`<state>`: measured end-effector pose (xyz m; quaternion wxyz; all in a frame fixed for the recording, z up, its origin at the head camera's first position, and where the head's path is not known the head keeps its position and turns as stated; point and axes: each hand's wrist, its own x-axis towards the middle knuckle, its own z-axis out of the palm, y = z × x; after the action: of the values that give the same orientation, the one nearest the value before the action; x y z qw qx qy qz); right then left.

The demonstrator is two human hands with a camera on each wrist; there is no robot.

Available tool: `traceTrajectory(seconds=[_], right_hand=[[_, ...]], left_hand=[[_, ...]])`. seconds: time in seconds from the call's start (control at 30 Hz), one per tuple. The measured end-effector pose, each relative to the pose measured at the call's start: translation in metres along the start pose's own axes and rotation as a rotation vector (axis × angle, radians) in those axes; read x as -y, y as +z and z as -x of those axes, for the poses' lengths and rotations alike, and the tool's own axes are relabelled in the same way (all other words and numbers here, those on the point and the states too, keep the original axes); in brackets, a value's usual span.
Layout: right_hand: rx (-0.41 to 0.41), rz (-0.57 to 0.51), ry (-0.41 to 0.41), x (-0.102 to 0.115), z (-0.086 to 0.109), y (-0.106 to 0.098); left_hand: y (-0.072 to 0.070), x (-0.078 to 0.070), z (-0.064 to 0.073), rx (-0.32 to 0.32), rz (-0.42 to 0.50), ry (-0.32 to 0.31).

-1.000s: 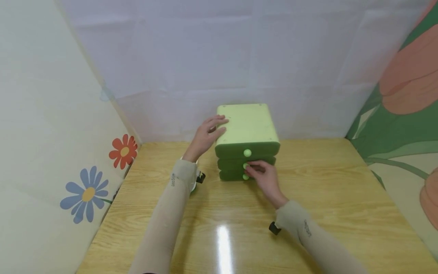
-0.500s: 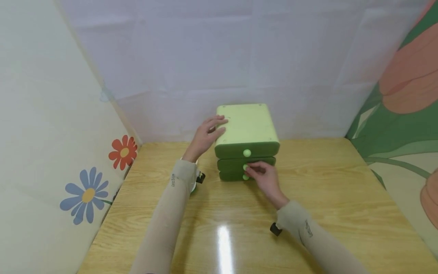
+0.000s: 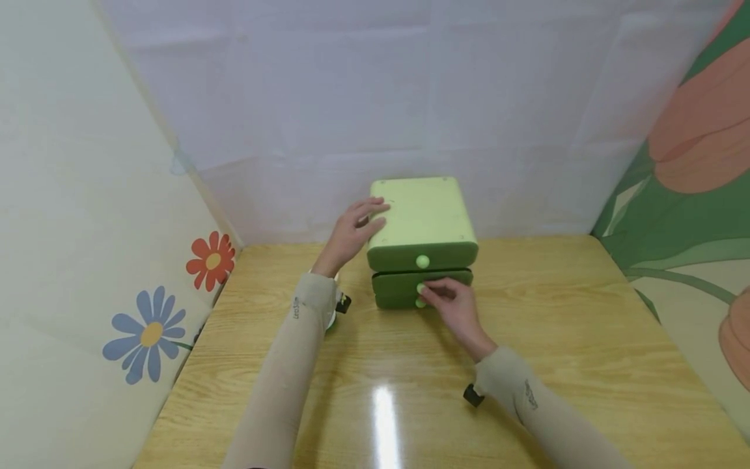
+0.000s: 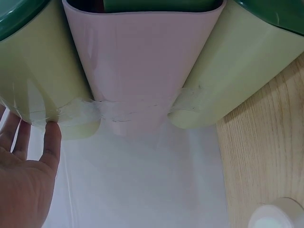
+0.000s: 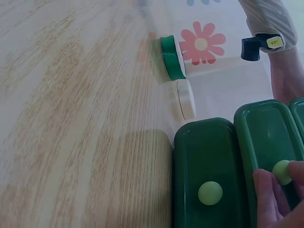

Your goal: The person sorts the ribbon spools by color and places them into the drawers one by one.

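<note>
A small three-drawer cabinet with a light green top and dark green fronts stands at the back of the table. My left hand rests against its upper left edge, fingers extended onto the top. In the left wrist view, fingertips touch a pale green shell beside a pink shell. My right hand pinches the round knob of the middle drawer, which sticks out a little over the bottom one. The bottom drawer has its own knob. The top drawer is flush.
Clear tape runs across the cabinet's side shells. Left of the cabinet, a green-rimmed round object and a white round one stand on the wooden table. A white wall rises behind.
The middle drawer has come slightly forward with my right hand on its knob, covering more of the bottom drawer and widening the gap under the top one. My left hand stays put.
</note>
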<state>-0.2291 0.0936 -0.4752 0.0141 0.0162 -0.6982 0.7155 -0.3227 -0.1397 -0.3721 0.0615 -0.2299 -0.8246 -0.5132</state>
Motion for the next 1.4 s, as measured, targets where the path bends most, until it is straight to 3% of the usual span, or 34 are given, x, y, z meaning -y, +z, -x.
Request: traceTrajectory(seconds=[0.6, 0.87, 1.4], right_hand=[[0.017, 0.063, 0.010, -0.002, 0.008, -0.004], [0.017, 0.033, 0.004, -0.003, 0.010, -0.005], [0.015, 0.044, 0.015, 0.001, 0.021, -0.006]], left_hand=[[-0.003, -0.007, 0.005, 0.026, 0.013, -0.018], [-0.004, -0.012, 0.006, 0.034, -0.002, -0.017], [-0.002, -0.004, 0.003, 0.020, 0.004, -0.016]])
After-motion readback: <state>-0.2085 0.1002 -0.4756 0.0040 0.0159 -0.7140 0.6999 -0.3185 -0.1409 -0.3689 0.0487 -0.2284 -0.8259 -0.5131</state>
